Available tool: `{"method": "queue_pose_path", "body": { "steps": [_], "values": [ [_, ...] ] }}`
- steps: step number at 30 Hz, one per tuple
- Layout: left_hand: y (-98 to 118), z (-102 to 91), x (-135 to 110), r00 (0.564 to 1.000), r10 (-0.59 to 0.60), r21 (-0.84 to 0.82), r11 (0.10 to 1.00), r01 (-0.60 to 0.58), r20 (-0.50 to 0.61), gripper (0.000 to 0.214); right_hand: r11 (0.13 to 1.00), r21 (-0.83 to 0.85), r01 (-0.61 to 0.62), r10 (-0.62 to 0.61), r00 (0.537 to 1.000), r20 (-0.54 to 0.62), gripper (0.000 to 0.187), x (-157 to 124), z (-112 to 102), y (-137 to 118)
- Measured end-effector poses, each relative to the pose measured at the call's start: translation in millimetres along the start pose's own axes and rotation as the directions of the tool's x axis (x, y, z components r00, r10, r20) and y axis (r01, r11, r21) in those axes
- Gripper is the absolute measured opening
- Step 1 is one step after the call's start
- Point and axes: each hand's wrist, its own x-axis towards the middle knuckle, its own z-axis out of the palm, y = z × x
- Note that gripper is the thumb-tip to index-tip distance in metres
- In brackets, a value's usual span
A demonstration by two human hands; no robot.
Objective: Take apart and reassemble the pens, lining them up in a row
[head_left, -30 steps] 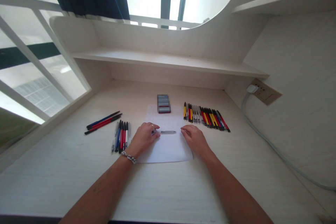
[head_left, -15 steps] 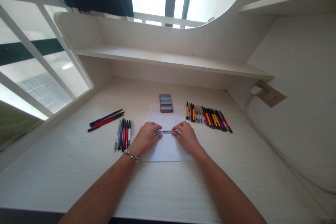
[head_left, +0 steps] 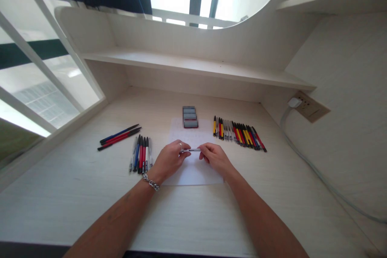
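A clear-barrelled pen [head_left: 194, 150] lies level between my two hands, above a white sheet of paper [head_left: 193, 175]. My left hand [head_left: 173, 156] pinches its left end between thumb and fingers; a ring and a chain bracelet are on that arm. At the pen's other end, the fingers of my right hand [head_left: 215, 157] are closed on it. Left of my left hand lies a row of pens [head_left: 142, 155] in blue, red, white and clear. Behind my right hand stretches a longer row of pens [head_left: 242, 135] in yellow, red, black, blue and clear.
Farther left, several blue and red pens [head_left: 119, 137] lie slantwise on the desk [head_left: 75, 197]. A dark-edged, blurred rectangular object [head_left: 190, 117] rests at the paper's top edge. Behind stands a shelf [head_left: 193, 64]. A cable [head_left: 308, 161] runs down from the wall socket [head_left: 311, 107] on the right.
My hands have come closer together around the pen. The right-hand fingers have curled in more, and the view has shifted slightly.
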Motion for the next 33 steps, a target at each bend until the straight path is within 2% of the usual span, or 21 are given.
{"method": "queue_pose_path", "body": {
  "steps": [6, 11, 15, 21, 23, 27, 30, 33],
  "values": [
    [2.1, -0.4, 0.0, 1.0, 0.014, -0.055, 0.998, -0.014, 0.007, 0.012, 0.991, 0.133, -0.003, 0.008, 0.999, -0.039, 0.032, 0.8, 6.0, 0.7],
    [2.4, -7.1, 0.0, 0.999, -0.017, -0.058, 0.998, 0.019, 0.038, 0.013, 0.995, 0.094, 0.036, -0.03, 0.997, -0.065, 0.03, -1.7, 9.7, -3.0],
    [6.1, -11.9, -0.4, 0.995, -0.011, -0.034, 0.999, 0.015, 0.097, 0.022, 0.992, 0.092, 0.083, -0.076, 0.994, -0.08, 0.027, -2.8, 10.2, -3.7],
    [5.7, -10.7, 0.9, 0.986, -0.051, -0.009, 0.999, 0.053, 0.161, 0.03, 0.987, 0.077, 0.143, -0.137, 0.987, -0.087, 0.017, -4.9, 6.8, -3.8],
    [4.3, -9.4, 1.2, 0.988, -0.047, -0.022, 0.998, 0.051, 0.149, 0.028, 0.984, 0.056, 0.168, -0.162, 0.982, -0.092, 0.02, -5.3, 4.3, -4.7],
    [1.1, -6.5, -0.1, 0.996, -0.037, -0.052, 0.998, 0.042, 0.086, 0.022, 0.994, 0.052, 0.096, -0.09, 0.989, -0.117, 0.039, -3.9, -0.5, -4.7],
    [-0.4, -4.5, -1.9, 0.997, -0.039, -0.058, 0.997, 0.043, 0.068, 0.019, 0.999, 0.019, 0.028, -0.027, 0.995, -0.096, 0.037, -3.5, -1.8, -3.9],
    [0.8, -4.2, -2.6, 0.996, -0.026, -0.048, 0.998, 0.03, 0.08, 0.019, 0.998, -0.029, 0.058, -0.061, 0.994, -0.086, 0.033, -5.1, -1.3, -4.4]
  ]
}}
